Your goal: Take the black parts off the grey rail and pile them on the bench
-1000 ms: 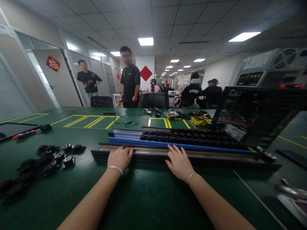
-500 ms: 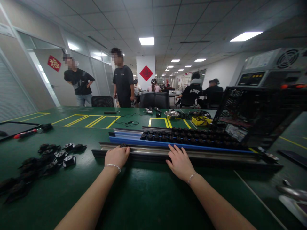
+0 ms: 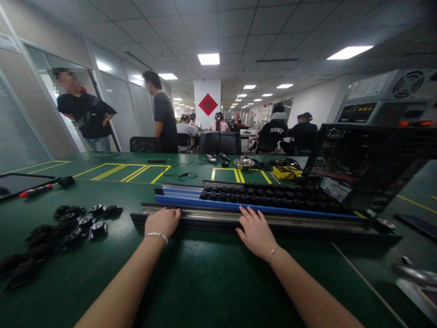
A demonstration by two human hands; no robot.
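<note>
A long metal rail with black sides (image 3: 208, 219) lies across the green table in front of me. At its left end my left hand (image 3: 163, 222) is closed, and a small black part (image 3: 171, 207) shows at its fingertips, mostly hidden. Farther right, my right hand (image 3: 255, 230) rests on the rail with its fingers spread. Just behind it lies a blue rail (image 3: 184, 199) lined with rows of small black parts (image 3: 252, 198). A pile of similar loose black parts (image 3: 68, 228) is on the table to my left.
An open computer case (image 3: 372, 164) with a power supply (image 3: 385, 95) on top stands at the right. Towards the back are a metal bowl (image 3: 244, 164), a yellow object (image 3: 286, 172) and cables. A red-handled tool (image 3: 37, 190) lies far left. Several people are beyond the table.
My left hand has shifted slightly left along the rail, the black part moving with it. My right hand stays put. Two standing people in the background have moved left.
</note>
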